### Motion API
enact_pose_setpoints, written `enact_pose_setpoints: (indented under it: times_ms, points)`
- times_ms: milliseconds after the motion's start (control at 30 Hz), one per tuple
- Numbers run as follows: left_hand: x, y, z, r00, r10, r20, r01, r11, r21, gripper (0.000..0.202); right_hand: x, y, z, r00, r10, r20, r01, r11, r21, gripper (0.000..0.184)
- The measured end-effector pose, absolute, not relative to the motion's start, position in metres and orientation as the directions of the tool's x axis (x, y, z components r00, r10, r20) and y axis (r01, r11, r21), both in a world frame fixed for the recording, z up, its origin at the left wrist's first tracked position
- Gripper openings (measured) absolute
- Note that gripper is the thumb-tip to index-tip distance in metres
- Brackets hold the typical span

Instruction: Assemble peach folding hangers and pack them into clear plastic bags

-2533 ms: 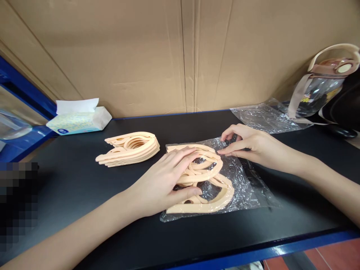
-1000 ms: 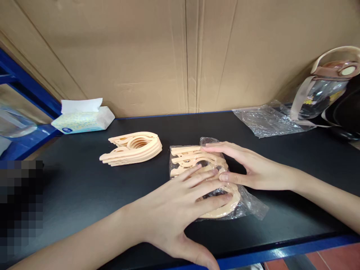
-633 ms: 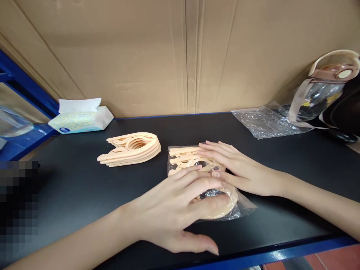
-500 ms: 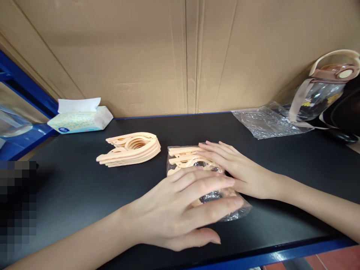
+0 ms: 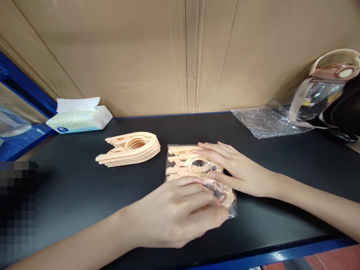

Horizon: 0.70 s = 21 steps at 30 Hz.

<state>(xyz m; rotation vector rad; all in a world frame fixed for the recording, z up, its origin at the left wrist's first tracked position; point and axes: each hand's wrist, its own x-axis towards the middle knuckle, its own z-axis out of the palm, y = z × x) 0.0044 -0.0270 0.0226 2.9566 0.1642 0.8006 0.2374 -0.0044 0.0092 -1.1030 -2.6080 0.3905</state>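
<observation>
A clear plastic bag (image 5: 194, 163) of peach-coloured folding hangers lies flat on the black table in front of me. My right hand (image 5: 240, 168) rests on the bag's right side with its fingers stretched out. At the near right part of the bag, my left hand (image 5: 180, 210) has its fingers curled and its thumb and forefinger closed on the plastic. The left hand covers the bag's lower left part. To the left, apart from both hands, is a neat stack of the same folding hangers (image 5: 137, 153).
A tissue pack (image 5: 80, 119) stands at the back left, by a blue metal frame (image 5: 28, 88). Another clear plastic bag (image 5: 264, 120) lies at the back right, beside a drinking bottle (image 5: 320, 95) with a strap. Cardboard (image 5: 135, 56) walls off the back.
My left hand's spread fingers have curled in and closed on the bag, and the bag's loose near right end has drawn inward. The right thumb now shows on top of the bag.
</observation>
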Motion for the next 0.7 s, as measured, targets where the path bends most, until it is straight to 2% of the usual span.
enact_pose_setpoints:
  times_ms: [133,233,333,433,633,700]
  points:
    - [0.002,-0.028,0.026,0.881,0.152,0.447,0.1,-0.985,0.137,0.027,0.239,-0.003,0.011,-0.676,0.724,0.14,0.638,0.67,-0.38,0.058]
    - [0.001,-0.029,0.028,0.91,0.149,0.387,0.131,-0.989,0.073,0.038,0.24,-0.002,0.013,-0.683,0.719,0.124,0.633,0.669,-0.391,0.059]
    - [0.002,-0.031,0.028,0.922,0.15,0.357,0.171,-0.985,-0.029,0.038,0.242,-0.002,0.013,-0.682,0.724,0.1,0.64,0.658,-0.397,0.06]
    - [0.002,-0.03,0.025,0.923,0.167,0.347,0.207,-0.975,-0.08,0.04,0.246,-0.001,0.011,-0.66,0.745,0.099,0.661,0.639,-0.394,0.058]
    - [0.005,-0.017,0.023,0.9,0.301,0.314,0.322,-0.947,-0.017,0.044,0.255,0.007,0.009,-0.588,0.792,0.164,0.727,0.607,-0.322,0.053]
    - [0.01,-0.012,0.026,0.888,0.364,0.282,0.395,-0.917,-0.062,0.05,0.257,0.01,0.011,-0.543,0.804,0.241,0.755,0.593,-0.28,0.054]
